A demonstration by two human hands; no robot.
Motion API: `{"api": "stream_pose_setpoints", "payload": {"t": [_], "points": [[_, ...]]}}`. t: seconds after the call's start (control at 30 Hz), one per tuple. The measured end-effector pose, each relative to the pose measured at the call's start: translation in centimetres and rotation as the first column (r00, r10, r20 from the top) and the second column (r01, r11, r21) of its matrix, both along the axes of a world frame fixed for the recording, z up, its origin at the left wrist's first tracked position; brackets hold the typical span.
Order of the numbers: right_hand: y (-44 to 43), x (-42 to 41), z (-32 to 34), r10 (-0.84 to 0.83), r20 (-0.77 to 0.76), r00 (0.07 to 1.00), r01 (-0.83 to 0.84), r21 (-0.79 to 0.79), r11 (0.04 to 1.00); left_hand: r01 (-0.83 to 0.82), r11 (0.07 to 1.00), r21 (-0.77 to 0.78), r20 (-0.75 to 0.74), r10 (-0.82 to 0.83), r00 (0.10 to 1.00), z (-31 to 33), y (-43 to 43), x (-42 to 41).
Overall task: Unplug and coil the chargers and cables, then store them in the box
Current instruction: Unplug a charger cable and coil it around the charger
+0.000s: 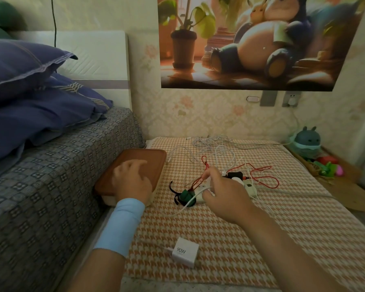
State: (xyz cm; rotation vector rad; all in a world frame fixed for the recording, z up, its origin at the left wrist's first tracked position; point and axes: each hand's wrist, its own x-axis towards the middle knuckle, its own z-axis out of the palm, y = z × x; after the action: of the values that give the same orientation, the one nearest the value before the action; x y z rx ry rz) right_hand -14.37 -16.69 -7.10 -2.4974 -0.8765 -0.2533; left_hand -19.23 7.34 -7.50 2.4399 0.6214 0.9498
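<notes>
Pinching a thin white cable (195, 198) between closed fingers, the right hand (223, 194) hovers; at nine o'clock, the left hand (131, 180) lies spread-fingered on the brown-lidded box (154, 159).

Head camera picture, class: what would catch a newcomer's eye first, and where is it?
The tangle of red and white cables on the checked orange mat, centre, where the right hand pinches a white cable. To its left, the left hand rests flat on the brown-lidded box beside the bed. Nearest the camera lies a white 90W charger.
</notes>
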Motion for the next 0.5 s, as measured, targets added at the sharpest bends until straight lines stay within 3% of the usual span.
{"api": "stream_pose_setpoints", "payload": {"t": [0.03, 0.1, 0.17, 0.2, 0.27, 0.33, 0.43, 0.5], "points": [[0.4, -0.2, -0.2, 0.001, -0.005, 1.000, -0.001, 0.007, 1.000, 0.143, 0.990, 0.007, 0.091, -0.143, 0.985, 0.2, -1.1, 0.0], [1.1, -0.4, -0.5, -0.002, -0.016, 1.000, 0.003, 0.057, 0.998, 0.454, 0.876, -0.166, 0.156, -0.431, 0.889, 1.0, -4.0, -0.4], [1.6, -0.8, -0.5, 0.028, -0.023, 0.999, -0.025, 0.133, 0.991, 0.591, 0.732, -0.338, 0.039, -0.617, 0.786, 1.1, -6.5, -0.7], [1.7, -0.9, -0.5, 0.049, -0.027, 0.998, -0.044, 0.169, 0.985, 0.595, 0.720, -0.356, -0.060, -0.653, 0.755, 0.9, -7.2, -0.7], [1.5, -0.7, -0.5, 0.069, -0.038, 0.997, -0.060, 0.209, 0.976, 0.575, 0.737, -0.354, -0.203, -0.661, 0.722, 0.8, -7.5, -0.6], [0.9, -0.1, -0.8, 0.048, -0.022, 0.999, -0.044, 0.151, 0.988, 0.551, 0.766, -0.331, -0.205, -0.628, 0.750, 1.3, -6.7, -0.6], [-0.3, 1.2, -1.9, -0.048, -0.001, 0.999, 0.048, 0.017, 0.999, 0.560, 0.778, -0.285, 0.029, -0.577, 0.816, 2.7, -5.0, -1.1], [-1.1, 2.2, -2.7, -0.086, -0.042, 0.995, 0.086, -0.004, 0.996, 0.475, 0.820, -0.319, 0.295, -0.391, 0.872, 3.2, -3.4, -1.3]]}}
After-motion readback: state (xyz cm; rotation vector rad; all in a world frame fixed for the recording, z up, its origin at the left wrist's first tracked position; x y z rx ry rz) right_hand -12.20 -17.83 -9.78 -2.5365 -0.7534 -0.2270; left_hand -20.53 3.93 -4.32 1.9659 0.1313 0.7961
